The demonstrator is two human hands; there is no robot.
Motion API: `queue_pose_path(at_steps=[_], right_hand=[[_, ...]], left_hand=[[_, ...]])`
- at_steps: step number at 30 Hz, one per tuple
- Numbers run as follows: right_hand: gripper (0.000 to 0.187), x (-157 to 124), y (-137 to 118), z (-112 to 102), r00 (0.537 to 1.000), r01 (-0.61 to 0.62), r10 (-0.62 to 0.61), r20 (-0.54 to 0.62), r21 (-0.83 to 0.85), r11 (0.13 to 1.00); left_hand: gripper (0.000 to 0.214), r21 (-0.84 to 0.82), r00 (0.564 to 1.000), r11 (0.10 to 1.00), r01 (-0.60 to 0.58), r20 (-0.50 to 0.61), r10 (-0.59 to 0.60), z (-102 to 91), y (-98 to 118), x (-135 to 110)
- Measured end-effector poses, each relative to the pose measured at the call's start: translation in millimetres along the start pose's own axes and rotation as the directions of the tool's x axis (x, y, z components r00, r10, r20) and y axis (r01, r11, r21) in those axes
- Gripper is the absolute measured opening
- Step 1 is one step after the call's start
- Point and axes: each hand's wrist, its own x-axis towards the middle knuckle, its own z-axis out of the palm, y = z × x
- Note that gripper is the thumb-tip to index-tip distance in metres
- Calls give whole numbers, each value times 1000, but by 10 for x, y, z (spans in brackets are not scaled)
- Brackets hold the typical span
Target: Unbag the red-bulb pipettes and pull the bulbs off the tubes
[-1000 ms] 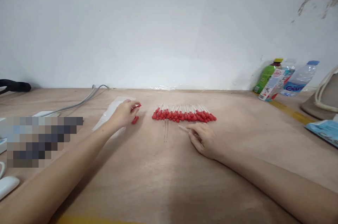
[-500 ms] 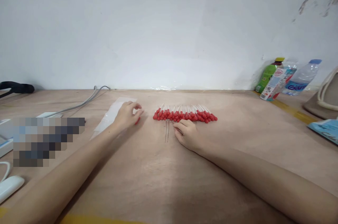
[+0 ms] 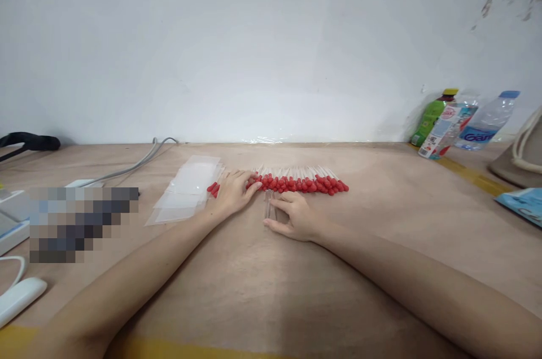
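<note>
A long pile of red-tipped sticks (image 3: 311,184) lies across the table, with pale stems toward the wall and red heads toward me. Over its left end, my left hand (image 3: 234,189) is lowered with thumb and fingers curled about some red heads. A few more red tips (image 3: 213,188) show left of that hand. In front of the pile lies a narrow clear piece (image 3: 268,206), its exact kind unclear. My right hand (image 3: 296,217) rests beside it, thumb and forefinger spread apart, their tips at the piece's near end and right side.
Thin translucent sheets (image 3: 186,187) lie overlapped on the left. Grey cables (image 3: 139,161), a white device (image 3: 21,297) and a blurred-out object (image 3: 80,223) are farther left. Bottles (image 3: 486,125) and a carton (image 3: 442,130) stand at the back right, near a blue packet (image 3: 523,204).
My left hand has moved right, from beside the sheets onto the pile's left end, uncovering red tips. My right hand's thumb and forefinger have spread apart beside the clear piece.
</note>
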Motion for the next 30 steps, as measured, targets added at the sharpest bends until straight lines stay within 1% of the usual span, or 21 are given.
queue_pose_path(at_steps=[3, 5, 8, 11, 13, 15, 16, 18, 19, 22, 27, 30], right_hand=[[44, 7, -6, -8, 1000, -12, 12, 7, 14, 1000], [46, 11, -16, -21, 1000, -18, 18, 9, 8, 1000], [42, -3, -34, -57, 1000, -25, 24, -12, -32, 999], [35, -69, -35, -120, 996, -38, 31, -87, -71, 997], [36, -149, -14, -184, 986, -47, 34, -161, -77, 996], [44, -246, 20, -269, 975, -47, 25, -221, -91, 995], [48, -295, 39, -318, 973, -41, 16, -231, -106, 994], [57, -384, 75, -419, 977, -19, -12, -213, -143, 990], [59, -419, 90, -464, 981, -4, -27, -192, -159, 987], [61, -474, 117, -549, 990, 33, -58, -125, -194, 981], [56, -451, 153, -523, 996, 86, -90, -13, -180, 980], [47, -437, 189, -471, 995, 101, -100, 10, -145, 984]], left_hand=[[20, -16, 999, 1000, 10, -34, -10, 48, -7, -5], [19, -20, 997, 1000, 21, -79, -23, 65, 7, -18], [19, -2, 986, 999, 47, -162, -47, 50, 58, -62], [18, 14, 972, 999, 52, -231, -47, -5, 91, -149], [18, 5, 961, 999, 35, -276, -32, -44, 81, -226], [19, -23, 957, 1000, -18, -291, 11, -77, 58, -305], [18, -42, 958, 997, -62, -282, 47, -91, 50, -342], [17, -82, 960, 981, -177, -232, 154, -116, 54, -399], [17, -101, 955, 965, -240, -203, 216, -125, 70, -418], [15, -140, 920, 914, -380, -156, 358, -139, 159, -437], [13, -169, 888, 875, -454, -165, 429, -121, 328, -417], [14, -178, 873, 857, -483, -175, 455, -102, 369, -414]])
